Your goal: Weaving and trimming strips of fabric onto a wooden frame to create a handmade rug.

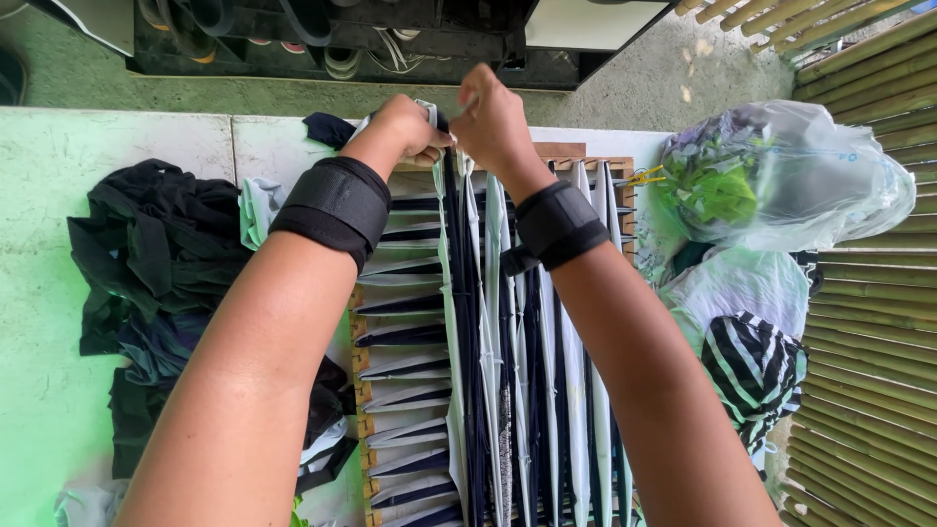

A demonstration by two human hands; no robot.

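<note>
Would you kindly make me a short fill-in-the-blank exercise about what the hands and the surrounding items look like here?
1. Both hands, the left hand and the right hand, work at the far edge of a wooden ____ strung with fabric strips.
2. Each forearm carries a ____ wrist strap.
3. The heap of dark cloth lies to the person's ____.
4. The clear plastic bag with green scraps sits beside a ____ wall.

Missing words: frame; black; left; bamboo

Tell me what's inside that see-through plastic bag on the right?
The clear plastic bag holds bunched cloth scraps, bright green and purple-patterned. The folds and the cloudy plastic cover whatever lies deeper inside or at the bottom.
</note>
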